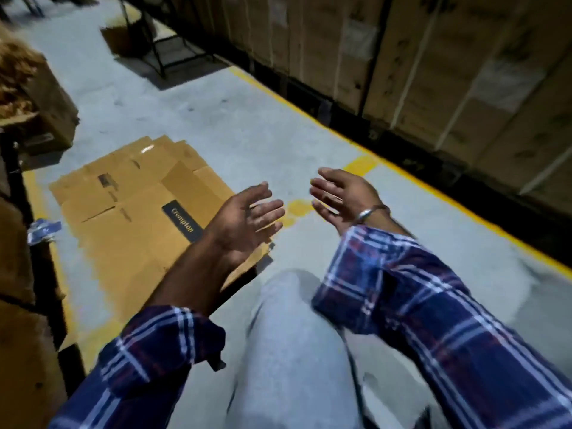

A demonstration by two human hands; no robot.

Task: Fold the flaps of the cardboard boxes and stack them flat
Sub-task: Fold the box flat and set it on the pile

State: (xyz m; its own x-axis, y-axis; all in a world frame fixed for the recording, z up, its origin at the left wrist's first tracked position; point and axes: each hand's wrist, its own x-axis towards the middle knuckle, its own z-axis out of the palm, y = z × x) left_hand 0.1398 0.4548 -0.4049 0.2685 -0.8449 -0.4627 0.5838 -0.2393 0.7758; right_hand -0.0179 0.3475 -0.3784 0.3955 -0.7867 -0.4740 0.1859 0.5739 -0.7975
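Note:
A flat pile of brown cardboard boxes (130,212) lies on the grey floor at left centre, its top sheet carrying a dark label. My left hand (247,219) hovers above the pile's right edge, palm turned up, fingers straight, holding nothing. My right hand (340,196) is raised beside it over bare floor, fingers spread and relaxed, a metal bangle on the wrist. Both arms wear blue plaid sleeves. The view is motion-blurred.
A wall of stacked cartons (448,72) runs along the right behind a yellow floor line (402,171). More boxes (46,113) and a dark rack post (18,187) stand at left. A black metal frame (167,51) stands farther back. My grey-trousered knee (291,335) is below.

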